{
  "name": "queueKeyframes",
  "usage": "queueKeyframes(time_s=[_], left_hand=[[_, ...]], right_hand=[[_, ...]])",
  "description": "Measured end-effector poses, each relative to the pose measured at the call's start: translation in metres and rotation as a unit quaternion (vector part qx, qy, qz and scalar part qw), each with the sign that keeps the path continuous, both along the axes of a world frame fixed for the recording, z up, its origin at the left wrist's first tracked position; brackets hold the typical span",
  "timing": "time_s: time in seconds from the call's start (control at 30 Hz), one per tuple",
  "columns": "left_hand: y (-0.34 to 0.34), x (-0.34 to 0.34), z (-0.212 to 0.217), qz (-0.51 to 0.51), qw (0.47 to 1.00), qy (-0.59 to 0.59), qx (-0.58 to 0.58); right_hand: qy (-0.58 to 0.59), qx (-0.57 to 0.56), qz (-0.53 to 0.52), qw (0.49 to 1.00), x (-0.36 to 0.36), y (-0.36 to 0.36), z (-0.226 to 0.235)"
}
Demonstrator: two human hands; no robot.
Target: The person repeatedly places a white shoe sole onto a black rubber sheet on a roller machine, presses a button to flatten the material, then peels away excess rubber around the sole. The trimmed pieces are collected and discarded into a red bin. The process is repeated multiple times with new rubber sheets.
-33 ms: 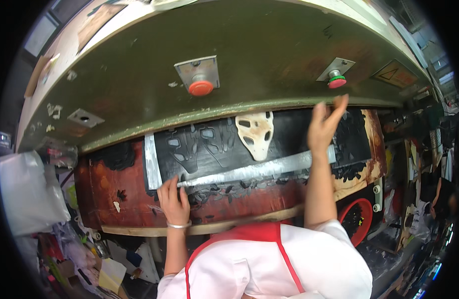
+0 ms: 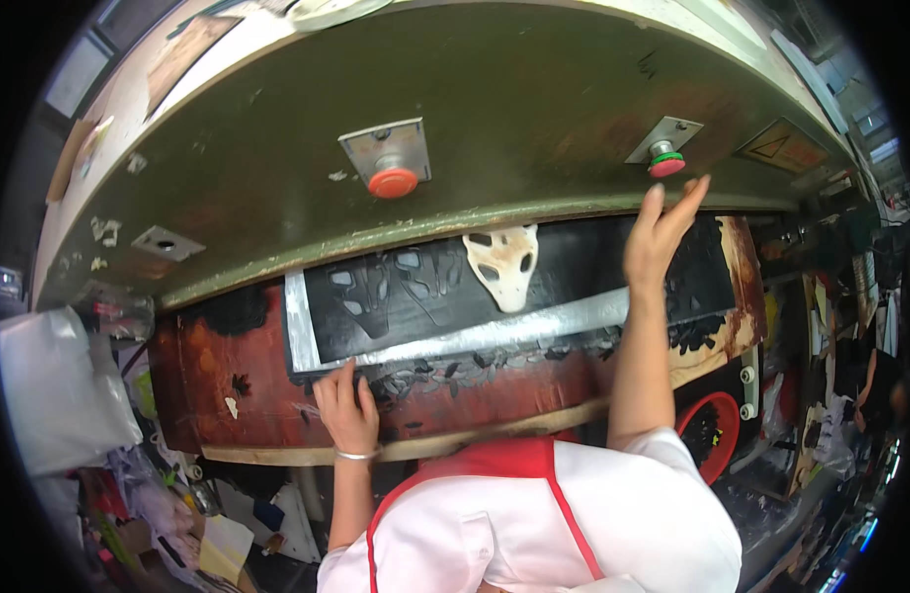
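My left hand (image 2: 347, 413) rests at the front left of a black sheet (image 2: 564, 262), its fingers apart and fingertips at the sheet's near edge. My right hand (image 2: 662, 242) is raised over the sheet's right part, open, fingers spread, holding nothing. Its fingertips are just below a pink push button (image 2: 666, 166) with a green ring, apart from it as far as I can tell. A cream-coloured flat template (image 2: 511, 289) with several holes lies on the sheet. Left of it show outlines of cut shapes (image 2: 361, 296). A silver strip (image 2: 495, 336) runs along the sheet's near edge.
A green machine beam (image 2: 534, 109) with an orange-red button (image 2: 393, 182) spans the far side. Small black scraps (image 2: 445, 371) lie on the reddish-brown board (image 2: 495, 405). A red round tub (image 2: 730, 435) stands at the lower right, and clear plastic bags (image 2: 65, 390) at the left.
My right hand has moved slightly up and to the right, nearer the pink button. The sheet and template appear shifted slightly up and left. My left hand has dropped a little.
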State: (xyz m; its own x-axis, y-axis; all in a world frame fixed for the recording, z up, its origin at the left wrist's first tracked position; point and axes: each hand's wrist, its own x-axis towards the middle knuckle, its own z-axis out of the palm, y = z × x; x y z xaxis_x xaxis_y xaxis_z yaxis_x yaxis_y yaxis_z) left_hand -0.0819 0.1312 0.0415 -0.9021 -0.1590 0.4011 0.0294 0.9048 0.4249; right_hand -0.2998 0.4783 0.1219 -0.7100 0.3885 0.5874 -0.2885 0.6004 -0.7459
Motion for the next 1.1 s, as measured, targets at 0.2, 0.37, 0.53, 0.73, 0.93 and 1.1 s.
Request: queueKeyframes(time_s=[0.2, 0.37, 0.53, 0.73, 0.93, 1.1], left_hand=[[0.015, -0.029, -0.03, 0.0, 0.996, -0.066, 0.059], [0.006, -0.057, -0.037, 0.016, 0.992, -0.08, 0.094], [0.008, -0.036, -0.034, -0.016, 0.997, -0.04, 0.059], [0.008, 0.014, -0.056, -0.099, 0.994, 0.006, -0.036], [0.001, 0.034, -0.061, -0.072, 0.997, -0.015, -0.024], [0.014, 0.072, -0.04, -0.124, 0.986, -0.113, -0.023]], right_hand=[[0.022, 0.117, -0.07, 0.99, -0.051, 0.006, -0.01], [0.03, 0.115, -0.061, 0.991, -0.048, 0.009, -0.025], [-0.072, -0.003, 0.031, 0.997, 0.023, 0.014, -0.05], [-0.211, 0.118, 0.221, 0.945, 0.172, -0.005, -0.116], [-0.189, 0.099, 0.244, 0.946, 0.187, 0.003, -0.126], [-0.215, 0.018, 0.149, 0.965, 0.162, -0.005, -0.087]])
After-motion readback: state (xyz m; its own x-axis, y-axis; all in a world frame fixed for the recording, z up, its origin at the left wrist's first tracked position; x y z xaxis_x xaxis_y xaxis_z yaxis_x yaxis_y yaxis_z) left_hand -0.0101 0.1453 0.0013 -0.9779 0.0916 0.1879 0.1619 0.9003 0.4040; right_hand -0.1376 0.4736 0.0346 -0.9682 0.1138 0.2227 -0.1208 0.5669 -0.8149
